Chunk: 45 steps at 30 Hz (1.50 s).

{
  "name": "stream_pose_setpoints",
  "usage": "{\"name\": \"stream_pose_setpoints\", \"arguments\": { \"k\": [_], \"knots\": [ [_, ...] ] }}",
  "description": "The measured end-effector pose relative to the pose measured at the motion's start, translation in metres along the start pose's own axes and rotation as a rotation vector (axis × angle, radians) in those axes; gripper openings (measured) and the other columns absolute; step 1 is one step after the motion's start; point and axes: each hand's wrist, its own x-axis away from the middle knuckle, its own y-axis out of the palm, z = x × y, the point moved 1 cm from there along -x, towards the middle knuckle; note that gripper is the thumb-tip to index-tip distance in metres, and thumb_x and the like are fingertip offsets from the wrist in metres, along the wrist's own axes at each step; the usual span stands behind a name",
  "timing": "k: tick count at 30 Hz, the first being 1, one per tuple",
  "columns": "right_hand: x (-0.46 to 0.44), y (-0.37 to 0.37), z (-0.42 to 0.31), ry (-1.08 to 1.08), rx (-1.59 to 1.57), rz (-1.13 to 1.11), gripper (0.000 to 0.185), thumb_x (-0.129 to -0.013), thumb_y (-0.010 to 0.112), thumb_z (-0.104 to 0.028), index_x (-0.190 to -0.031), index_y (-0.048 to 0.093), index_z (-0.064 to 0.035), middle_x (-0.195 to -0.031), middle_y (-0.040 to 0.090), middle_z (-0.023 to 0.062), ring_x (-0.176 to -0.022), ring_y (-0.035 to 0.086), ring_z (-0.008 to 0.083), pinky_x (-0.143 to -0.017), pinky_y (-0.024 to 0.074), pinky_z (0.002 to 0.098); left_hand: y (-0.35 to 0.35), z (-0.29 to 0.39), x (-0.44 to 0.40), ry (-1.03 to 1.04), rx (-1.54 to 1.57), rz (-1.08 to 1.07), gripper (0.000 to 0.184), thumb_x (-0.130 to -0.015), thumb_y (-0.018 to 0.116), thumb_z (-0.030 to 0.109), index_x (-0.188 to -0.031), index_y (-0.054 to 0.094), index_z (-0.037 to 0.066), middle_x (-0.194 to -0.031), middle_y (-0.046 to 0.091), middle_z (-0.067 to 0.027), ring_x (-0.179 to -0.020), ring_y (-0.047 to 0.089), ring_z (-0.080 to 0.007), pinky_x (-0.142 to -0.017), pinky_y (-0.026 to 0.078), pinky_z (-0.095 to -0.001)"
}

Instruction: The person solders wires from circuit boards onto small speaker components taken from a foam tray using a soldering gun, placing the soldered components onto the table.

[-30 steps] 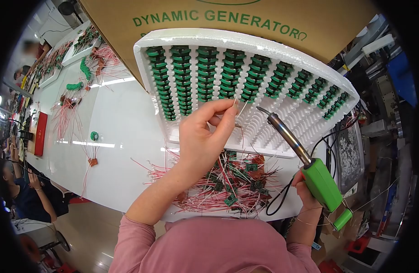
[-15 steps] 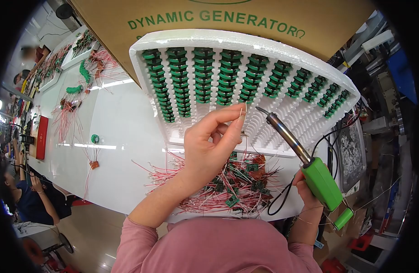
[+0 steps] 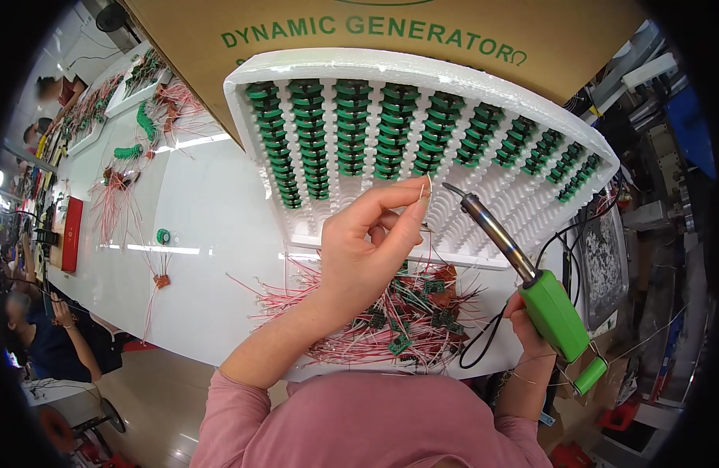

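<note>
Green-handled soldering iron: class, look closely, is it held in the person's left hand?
No: the right hand holds the green-handled soldering iron, while the left hand pinches thin white wire.

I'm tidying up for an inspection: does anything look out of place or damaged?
Possibly one green ring, alone on the white table, while similar parts fill rows in the foam tray. The wire pile looks tangled. I see no spill or damage.

R hand [image 3: 526,326] w/ soldering iron [image 3: 556,313]
</note>
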Motion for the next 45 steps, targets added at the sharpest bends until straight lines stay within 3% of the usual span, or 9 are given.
{"name": "stream_pose_setpoints", "arguments": {
  "k": [5, 7, 11, 17, 20, 25, 33, 37, 45],
  "knots": [
    [0.002, -0.004, 0.001, 0.039, 0.27, -0.002, 0.038, -0.047, 0.072, -0.002, -0.082, 0.06, -0.0077, -0.07, 0.058, 0.0016, -0.061, 0.056, 0.0174, -0.055, 0.0457, 0.0269, -0.003, 0.0, -0.001, -0.01, 0.053, 0.019, 0.015, -0.082, 0.057, 0.006, -0.095, 0.06, 0.0, -0.087, 0.06, -0.0033, -0.065, 0.048, 0.0001, -0.053, 0.035, -0.0141],
    [0.002, -0.004, 0.001, 0.073, 0.316, 0.019, 0.039, -0.046, 0.073, -0.003, -0.082, 0.06, -0.0083, -0.07, 0.057, 0.001, -0.061, 0.057, 0.0164, -0.054, 0.0458, 0.0263, -0.006, 0.008, -0.002, -0.247, 0.164, -0.029, 0.016, -0.083, 0.056, 0.009, -0.096, 0.059, 0.0, -0.087, 0.06, -0.0039, -0.059, 0.044, -0.0016, -0.051, 0.034, -0.0151],
    [-0.007, -0.004, -0.005, 0.115, 0.158, -0.023, 0.036, -0.047, 0.072, -0.002, -0.08, 0.059, -0.0064, -0.068, 0.059, 0.001, -0.059, 0.058, 0.0122, -0.053, 0.0463, 0.0229, -0.008, 0.009, -0.006, -0.486, 0.338, -0.131, 0.019, -0.085, 0.054, 0.015, -0.097, 0.059, 0.002, -0.082, 0.058, -0.0014, -0.052, 0.035, -0.0025, -0.046, 0.028, -0.0163],
    [-0.019, 0.003, -0.018, 0.222, -0.071, -0.007, 0.033, -0.05, 0.071, 0.0, -0.079, 0.056, -0.0011, -0.066, 0.061, 0.0011, -0.054, 0.058, 0.0085, -0.052, 0.0472, 0.0199, -0.008, 0.003, -0.014, -0.593, 0.557, -0.168, 0.021, -0.086, 0.051, 0.018, -0.098, 0.058, 0.002, -0.077, 0.056, 0.0007, -0.049, 0.03, -0.0021, -0.044, 0.023, -0.0172],
    [-0.024, 0.005, -0.023, 0.315, -0.387, 0.006, 0.032, -0.052, 0.071, 0.001, -0.08, 0.056, -0.0002, -0.065, 0.062, 0.001, -0.053, 0.058, 0.0086, -0.052, 0.0476, 0.0201, -0.01, 0.005, -0.015, -0.632, 0.584, -0.192, 0.02, -0.086, 0.05, 0.017, -0.098, 0.057, 0.002, -0.077, 0.055, 0.0014, -0.048, 0.029, -0.0022, -0.044, 0.022, -0.0174],
    [-0.025, 0.002, -0.023, 0.123, 0.079, -0.021, 0.033, -0.052, 0.072, 0.003, -0.081, 0.056, 0.0002, -0.066, 0.062, 0.0015, -0.055, 0.059, 0.0086, -0.051, 0.0477, 0.0206, -0.009, 0.002, -0.016, -0.684, 0.632, -0.206, 0.02, -0.086, 0.048, 0.017, -0.097, 0.055, 0.002, -0.076, 0.053, 0.0012, -0.048, 0.029, -0.0022, -0.043, 0.022, -0.0175],
    [-0.027, 0.003, -0.024, 0.135, 0.008, -0.019, 0.03, -0.052, 0.07, 0.006, -0.079, 0.058, -0.0008, -0.065, 0.06, 0.0007, -0.056, 0.059, 0.0081, -0.052, 0.0475, 0.0212, -0.009, 0.002, -0.017, -0.697, 0.659, -0.201, 0.017, -0.086, 0.048, 0.017, -0.094, 0.055, 0.003, -0.076, 0.053, 0.001, -0.047, 0.029, -0.0019, -0.042, 0.022, -0.0175],
    [-0.029, 0.005, -0.029, 0.253, -0.21, 0.003, 0.028, -0.053, 0.067, 0.006, -0.078, 0.057, -0.0016, -0.062, 0.06, 0.0006, -0.055, 0.058, 0.0081, -0.052, 0.0467, 0.0203, -0.01, 0.001, -0.017, -0.699, 0.67, -0.196, 0.017, -0.086, 0.048, 0.017, -0.094, 0.055, 0.004, -0.076, 0.054, 0.0015, -0.045, 0.028, -0.0019, -0.042, 0.022, -0.0178],
    [-0.029, 0.003, -0.026, 0.135, 0.011, -0.043, 0.028, -0.052, 0.065, 0.004, -0.078, 0.056, -0.0024, -0.057, 0.06, 0.0001, -0.053, 0.057, 0.0075, -0.052, 0.0453, 0.02, -0.009, 0.002, -0.016, -0.728, 0.7, -0.173, 0.017, -0.086, 0.047, 0.018, -0.094, 0.055, 0.005, -0.076, 0.056, 0.002, -0.044, 0.028, -0.0019, -0.041, 0.021, -0.018]
  ]
}}
